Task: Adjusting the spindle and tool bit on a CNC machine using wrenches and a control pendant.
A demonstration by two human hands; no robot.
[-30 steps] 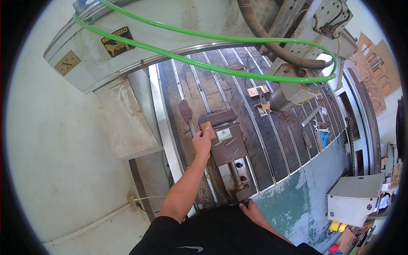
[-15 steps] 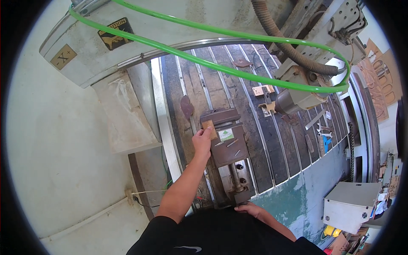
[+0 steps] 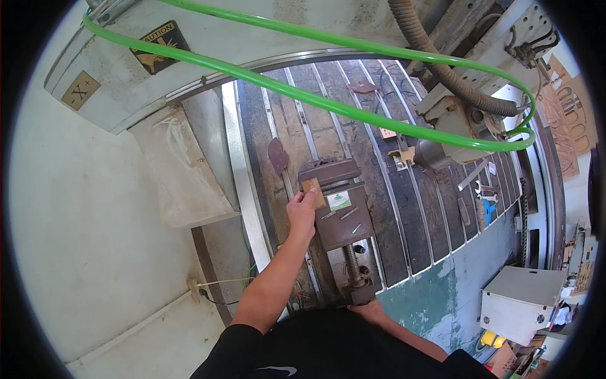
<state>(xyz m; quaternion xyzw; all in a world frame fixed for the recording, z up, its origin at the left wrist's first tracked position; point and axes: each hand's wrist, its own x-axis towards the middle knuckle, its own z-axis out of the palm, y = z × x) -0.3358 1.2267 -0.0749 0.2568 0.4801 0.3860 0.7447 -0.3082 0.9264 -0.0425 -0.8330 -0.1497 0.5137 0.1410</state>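
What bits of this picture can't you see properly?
Head view: most fingers of the right grip, hidden by the dark end block of the vise and the black shirt.
Head view: part of the tan block, covered by the left grip.
Head view: part of the copper-coloured piece, behind the green hose.
Head view: the ribbed hose's upper end, cut off by the top edge.
Head view: small print on the card, too tiny.

From the wearer's head, a fisheye view faces down past the black shirt [image 3: 315, 347] onto the slotted surface [image 3: 322, 142], the machine vise [image 3: 338, 235] fairly near, around mid-frame.
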